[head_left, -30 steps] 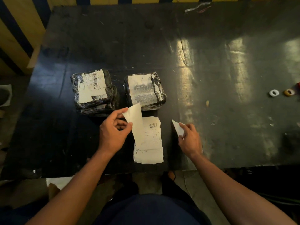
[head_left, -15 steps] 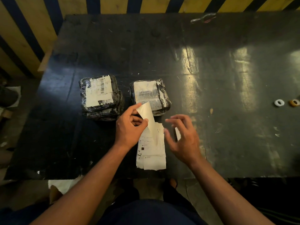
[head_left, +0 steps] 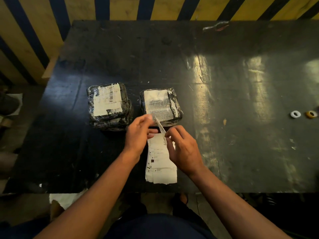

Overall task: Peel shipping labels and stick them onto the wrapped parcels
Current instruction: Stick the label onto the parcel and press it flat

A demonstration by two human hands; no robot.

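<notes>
Label (head_left: 160, 126) seen edge-on and motion-blurred between both hands, print unreadable. Left hand (head_left: 138, 135) and right hand (head_left: 183, 150) cover top of label stack (head_left: 160, 163). Stack text too small. Bench (head_left: 224, 94) cut off at right edge.

Dark, scuffed table (head_left: 224, 152) with glare patches on its right half. Near the right edge: white tape ring (head_left: 295, 114) just beside a yellow-brown tape ring (head_left: 311, 114). Small scrap of debris (head_left: 215, 27) at far edge. Yellow-and-blue striped wall (head_left: 120, 7) behind the table.
</notes>
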